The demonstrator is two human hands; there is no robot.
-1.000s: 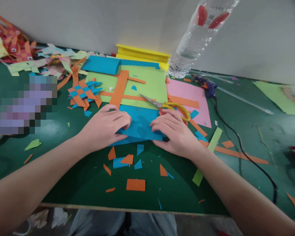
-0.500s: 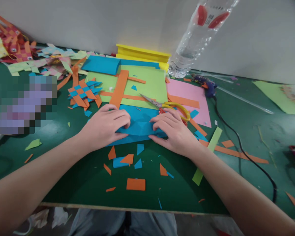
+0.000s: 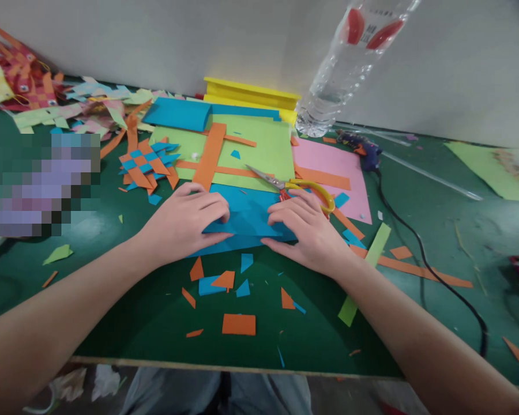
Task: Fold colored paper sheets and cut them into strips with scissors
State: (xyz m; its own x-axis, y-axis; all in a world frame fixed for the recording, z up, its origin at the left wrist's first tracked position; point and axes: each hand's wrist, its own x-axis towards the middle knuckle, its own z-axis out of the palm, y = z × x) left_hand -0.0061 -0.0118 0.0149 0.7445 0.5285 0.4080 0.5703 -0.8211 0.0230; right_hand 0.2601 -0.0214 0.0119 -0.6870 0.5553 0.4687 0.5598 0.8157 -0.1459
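A folded sheet of blue paper (image 3: pixel 247 223) lies in front of me, its near edge curled up in a long fold. My left hand (image 3: pixel 191 220) grips the left end of that fold between thumb and curled fingers. At the right end my right hand (image 3: pixel 301 227) does the same, thumb below and fingers above. Scissors (image 3: pixel 266 177) with yellow and red handles rest just beyond my right hand, blades pointing left and partly parted. Left of the blue sheet sits an orange and blue woven paper piece (image 3: pixel 143 164). An orange strip (image 3: pixel 213 153) runs away beyond my left hand.
Orange and blue scraps (image 3: pixel 239 324) litter the green table (image 3: pixel 155 323). Green paper (image 3: pixel 259 144), pink paper (image 3: pixel 339 190) and folded yellow paper (image 3: pixel 251 95) lie behind. A plastic bottle (image 3: pixel 341 75) stands at the back; a glue gun (image 3: pixel 365 153) trails its black cord (image 3: pixel 409 230) rightward.
The raised fold of the blue paper has flattened and its edge has straightened between my hands. My left thumb has slid slightly right along it; both hands otherwise keep their places.
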